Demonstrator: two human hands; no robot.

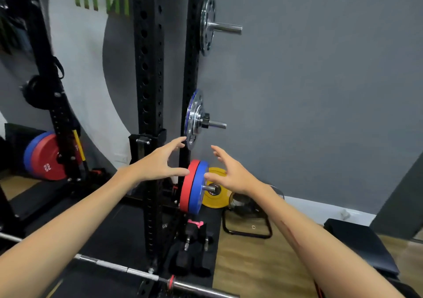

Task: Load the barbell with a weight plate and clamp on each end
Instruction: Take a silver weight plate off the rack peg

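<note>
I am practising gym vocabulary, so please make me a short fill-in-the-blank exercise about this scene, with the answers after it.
1. On the lowest storage peg, the red plate sits beside a ____ plate.
2. The left hand and the right hand are both ____, holding nothing.
3. The plate leaning against the wall behind the right hand is ____.
4. The barbell at the bottom of the view carries ____ plates on its visible end.

Missing words: blue; open; yellow; no

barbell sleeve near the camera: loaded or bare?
Bare. The barbell sleeve at the bottom edge carries no plate or clamp. Both hands, left and right, are open around the blue plate on the rack peg.
</note>
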